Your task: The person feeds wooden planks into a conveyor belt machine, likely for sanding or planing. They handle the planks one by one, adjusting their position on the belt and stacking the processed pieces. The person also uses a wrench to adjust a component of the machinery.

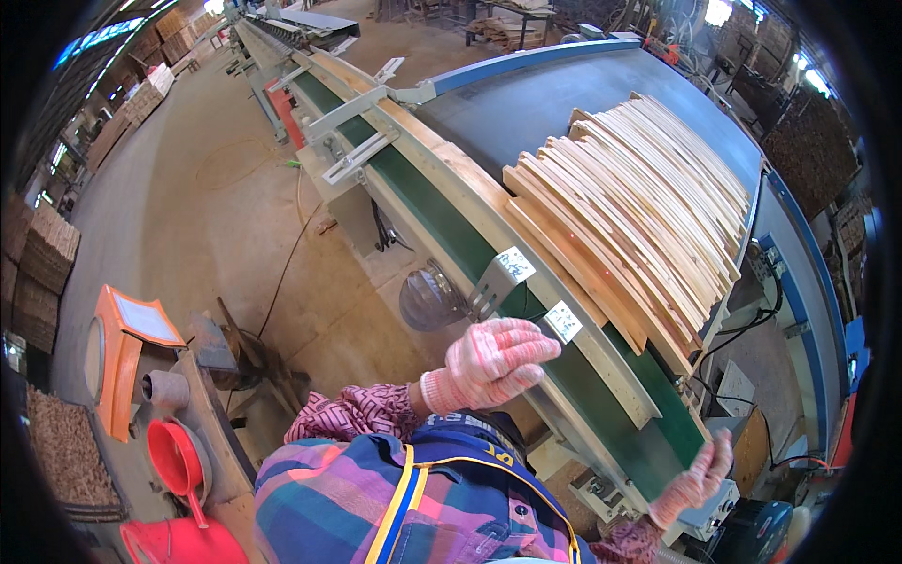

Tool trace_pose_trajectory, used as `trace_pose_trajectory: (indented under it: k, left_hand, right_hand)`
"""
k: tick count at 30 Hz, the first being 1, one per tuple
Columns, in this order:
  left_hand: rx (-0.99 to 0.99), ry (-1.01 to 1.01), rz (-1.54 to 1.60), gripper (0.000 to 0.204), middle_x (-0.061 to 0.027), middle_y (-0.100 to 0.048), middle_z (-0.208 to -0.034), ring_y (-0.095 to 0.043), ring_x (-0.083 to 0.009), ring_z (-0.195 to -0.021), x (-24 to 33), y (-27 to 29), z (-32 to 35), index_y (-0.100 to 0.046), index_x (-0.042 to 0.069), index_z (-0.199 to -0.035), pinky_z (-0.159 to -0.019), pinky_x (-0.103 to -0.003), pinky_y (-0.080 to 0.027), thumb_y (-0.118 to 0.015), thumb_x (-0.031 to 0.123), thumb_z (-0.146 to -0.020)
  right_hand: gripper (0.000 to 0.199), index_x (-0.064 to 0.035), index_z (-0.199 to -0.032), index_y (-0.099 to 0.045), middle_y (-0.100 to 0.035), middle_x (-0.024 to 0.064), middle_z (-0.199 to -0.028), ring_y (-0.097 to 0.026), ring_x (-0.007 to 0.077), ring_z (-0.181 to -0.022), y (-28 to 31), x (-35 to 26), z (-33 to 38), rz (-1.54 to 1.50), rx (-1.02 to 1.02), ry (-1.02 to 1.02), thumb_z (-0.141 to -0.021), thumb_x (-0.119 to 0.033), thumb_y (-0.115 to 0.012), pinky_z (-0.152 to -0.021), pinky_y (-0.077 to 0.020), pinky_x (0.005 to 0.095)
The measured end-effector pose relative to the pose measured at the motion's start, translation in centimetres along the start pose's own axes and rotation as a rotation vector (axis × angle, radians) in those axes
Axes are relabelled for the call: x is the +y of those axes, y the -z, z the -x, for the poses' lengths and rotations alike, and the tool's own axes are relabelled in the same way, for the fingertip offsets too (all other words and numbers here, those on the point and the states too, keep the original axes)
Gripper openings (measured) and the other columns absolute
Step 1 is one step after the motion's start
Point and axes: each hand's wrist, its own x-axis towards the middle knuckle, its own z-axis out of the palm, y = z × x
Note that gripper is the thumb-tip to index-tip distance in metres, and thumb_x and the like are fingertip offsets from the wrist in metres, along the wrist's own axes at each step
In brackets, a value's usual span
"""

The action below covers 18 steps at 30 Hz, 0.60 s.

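Wooden slats (631,202) lie stacked on the surface (526,103). My left hand (495,362) hovers released over the green belt (601,414); my right hand (700,479), also empty, hangs beside its end.

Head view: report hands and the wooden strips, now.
Left hand gloved, open, empty, over the green belt. Right hand gloved, open, at the belt's near end. Wooden strips stacked on the blue table, untouched. Nothing between hands and stack.
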Motion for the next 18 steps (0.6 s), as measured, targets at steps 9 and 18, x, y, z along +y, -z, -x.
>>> trace_pose_trajectory:
  k: [9, 18]
  left_hand:
    - [-0.160, -0.117, 0.338, 0.031, -0.0119, -0.073, -0.110, -0.070, -0.0308, -0.101, 1.7, -5.5, -0.4, -0.070, 0.003, -0.118, -0.091, -0.044, -0.057, -0.065, 0.026, -0.099]
    - [-0.163, -0.098, 0.287, 0.030, -0.0096, -0.073, -0.102, -0.070, -0.0313, -0.097, 3.3, -7.3, 0.5, -0.072, 0.008, -0.113, -0.084, -0.043, -0.059, -0.065, 0.031, -0.096]
  right_hand:
    - [0.045, 0.0025, -0.142, -0.055, -0.057, 0.0174, -0.146, -0.052, 0.0303, -0.134, 20.3, 3.6, -4.3, 1.216, 0.044, -0.003, -0.103, -0.019, -0.059, -0.113, -0.0399, 0.0358]
    - [0.034, 0.0043, -0.134, -0.061, -0.067, 0.0197, -0.129, -0.067, 0.0317, -0.107, 25.7, 11.6, -3.4, 0.605, -0.290, -0.306, -0.103, -0.002, -0.049, -0.093, -0.0559, 0.0376]
